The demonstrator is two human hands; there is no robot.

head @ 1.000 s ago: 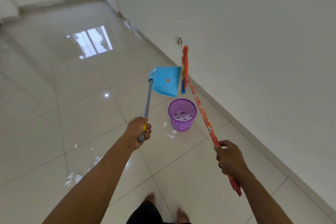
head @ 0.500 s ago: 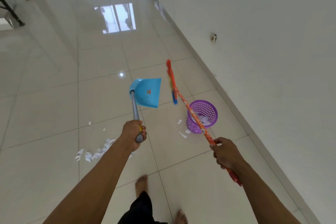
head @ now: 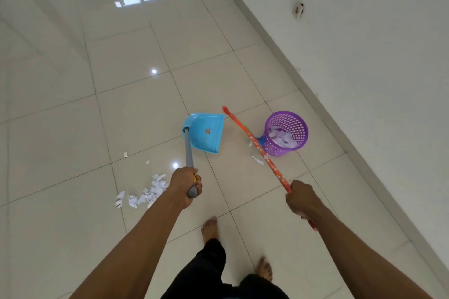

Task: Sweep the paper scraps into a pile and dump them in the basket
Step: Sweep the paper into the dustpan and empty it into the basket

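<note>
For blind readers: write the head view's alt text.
A person's left hand grips a blue plastic dustpan and the right hand an orange patterned broom over a tiled floor. White paper scraps lie piled on it; more sit in a purple plastic mesh basket.

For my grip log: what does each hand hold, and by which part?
Left hand: dustpan, by the handle's end. Right hand: broom, near the stick's end.

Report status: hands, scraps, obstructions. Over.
Left grip on grey handle of blue plastic dustpan; right grip on orange patterned broomstick. White paper scraps piled on floor; purple mesh basket part-filled. Stray scraps beside basket; nothing blocks.
</note>
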